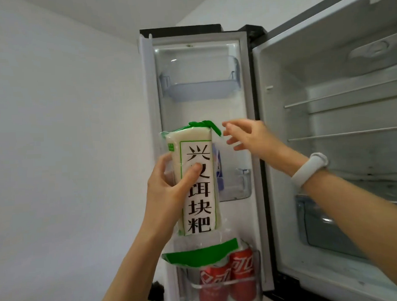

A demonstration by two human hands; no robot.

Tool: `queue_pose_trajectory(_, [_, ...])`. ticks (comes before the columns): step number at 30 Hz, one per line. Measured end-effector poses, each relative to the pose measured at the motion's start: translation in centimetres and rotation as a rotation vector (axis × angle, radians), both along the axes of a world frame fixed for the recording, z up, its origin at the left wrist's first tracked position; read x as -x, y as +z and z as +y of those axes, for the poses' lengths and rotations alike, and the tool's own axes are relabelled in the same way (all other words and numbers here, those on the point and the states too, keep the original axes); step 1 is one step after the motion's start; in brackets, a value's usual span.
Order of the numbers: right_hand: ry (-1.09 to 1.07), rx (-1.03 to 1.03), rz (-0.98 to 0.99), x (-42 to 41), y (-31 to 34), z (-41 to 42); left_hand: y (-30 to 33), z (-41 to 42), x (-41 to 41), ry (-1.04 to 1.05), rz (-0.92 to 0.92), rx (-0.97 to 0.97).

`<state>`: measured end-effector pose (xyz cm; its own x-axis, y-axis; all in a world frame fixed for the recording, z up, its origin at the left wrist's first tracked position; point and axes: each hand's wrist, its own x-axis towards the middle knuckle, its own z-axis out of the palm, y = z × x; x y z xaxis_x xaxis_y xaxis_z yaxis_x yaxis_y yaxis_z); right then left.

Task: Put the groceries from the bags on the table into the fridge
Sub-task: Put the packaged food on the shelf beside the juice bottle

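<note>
My left hand [172,188] grips a white rice-cake block pack [196,196] with green trim and large black characters, held upright in front of the open fridge door [202,109]. My right hand [247,135], with a white wristband on the wrist, hovers open just right of the pack's top, not touching it. Behind the pack, the middle door shelf [239,187] holds a blue-and-white item, mostly hidden. Two red cola cans [241,276] stand in the bottom door shelf.
The top door shelf [200,88] holds nothing. To the right, the fridge interior [342,121] shows wire shelves and a clear drawer [321,227]. A white wall fills the left. Dark objects lie low by the door's foot.
</note>
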<state>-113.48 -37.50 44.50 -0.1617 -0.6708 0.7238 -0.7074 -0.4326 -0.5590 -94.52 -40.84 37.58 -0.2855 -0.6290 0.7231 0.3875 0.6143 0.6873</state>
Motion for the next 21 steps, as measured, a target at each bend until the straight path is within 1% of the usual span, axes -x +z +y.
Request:
queue_pose_trajectory(1, [0.155,0.004,-0.061,0.2,0.4,1.9,0.1,0.7,0.7,-0.032,-0.021,0.032])
queue_pose_trajectory(2, [0.291,-0.033,-0.087,0.5,0.7,3.8,0.2,1.4,1.5,-0.070,-0.048,0.064])
queue_pose_trajectory(3, [0.362,-0.080,-0.067,0.8,0.9,5.6,0.2,2.0,2.6,-0.109,-0.077,0.092])
queue_pose_trajectory(4, [0.369,-0.122,-0.017,1.2,0.9,7.3,0.2,2.6,3.8,-0.147,-0.106,0.117])
queue_pose_trajectory(5, [0.315,-0.152,0.048,1.7,0.8,8.9,0.2,3.1,5.2,-0.180,-0.134,0.136])
queue_pose_trajectory(7, [0.134,-0.182,0.178,3.1,0.5,11.6,-0.1,4.1,8.2,-0.242,-0.162,0.162])
queue_pose_trajectory(11, [-0.167,-0.308,0.307,6.7,0.1,16.7,-0.9,6.2,14.4,-0.358,-0.161,0.235])
queue_pose_trajectory(12, [-0.246,-0.310,0.348,7.6,0.0,17.8,-0.8,6.7,16.0,-0.373,-0.155,0.262])
queue_pose_trajectory(14, [-0.394,-0.222,0.425,9.3,-0.2,19.4,-0.3,7.5,19.2,-0.400,-0.116,0.310])
queue_pose_trajectory(16, [-0.514,-0.059,0.441,11.1,0.0,20.2,1.2,8.2,22.3,-0.393,-0.044,0.347])
queue_pose_trajectory(18, [-0.643,0.145,0.403,13.1,0.2,20.3,3.2,8.4,25.7,-0.251,0.015,0.422])
queue_pose_trajectory(20, [-0.755,0.319,0.389,15.4,0.5,19.9,5.3,8.3,29.0,-0.038,0.009,0.485])
queue_pose_trajectory(21, [-0.810,0.375,0.404,16.6,0.6,19.6,6.1,8.1,30.5,0.027,-0.007,0.493])
